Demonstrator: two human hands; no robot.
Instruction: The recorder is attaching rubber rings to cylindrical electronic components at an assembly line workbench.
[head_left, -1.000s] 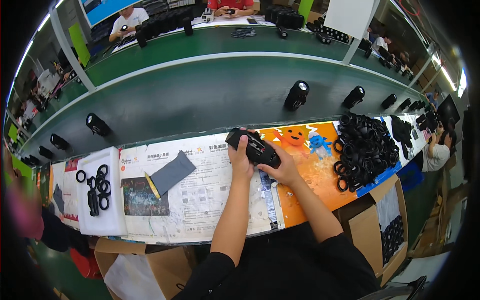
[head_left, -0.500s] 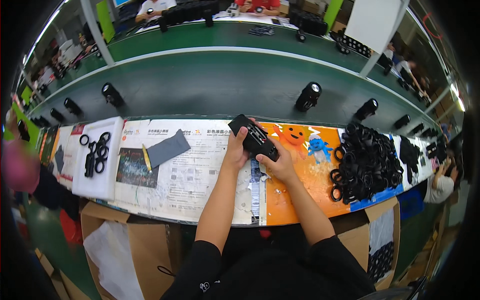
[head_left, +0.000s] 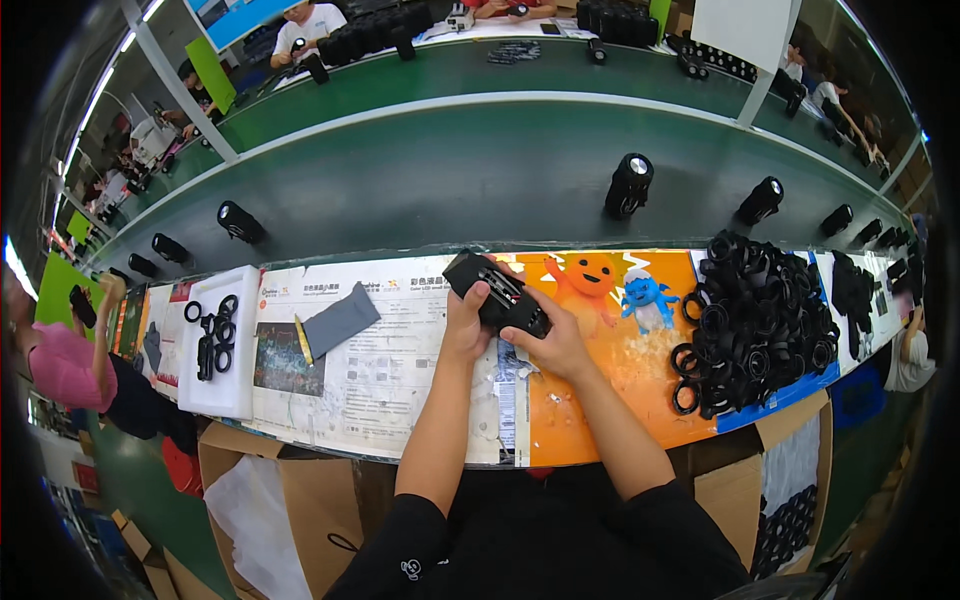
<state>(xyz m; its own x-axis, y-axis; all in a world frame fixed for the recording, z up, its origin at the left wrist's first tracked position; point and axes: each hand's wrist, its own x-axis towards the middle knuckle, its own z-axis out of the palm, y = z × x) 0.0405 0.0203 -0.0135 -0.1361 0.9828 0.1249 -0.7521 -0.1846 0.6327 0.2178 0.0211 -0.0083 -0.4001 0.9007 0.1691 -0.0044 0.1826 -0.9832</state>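
Both my hands hold a black cylindrical speaker body [head_left: 497, 296] above the worktop, tilted, with an open slot of inner parts showing along its side. My left hand [head_left: 467, 318] grips its left end, thumb on top. My right hand [head_left: 556, 342] closes round the lower right end, thumb along the near edge. On the left lie a grey cloth [head_left: 342, 322] and a yellow pen-like tool [head_left: 304, 342] beside it. A large heap of black rings [head_left: 760, 325] covers the bench to the right.
A white foam tray [head_left: 243, 385] holds several black rings and parts at left. Black cylindrical speakers, such as one upright [head_left: 628, 187], stand along the green conveyor [head_left: 430, 170]. Open cardboard boxes [head_left: 320, 505] sit below the bench edge. A person in pink [head_left: 75, 365] works at far left.
The whole view has shifted slightly, with the tray and ring heap appearing further right. Both hands still grip the speaker body, which has hardly moved between them.
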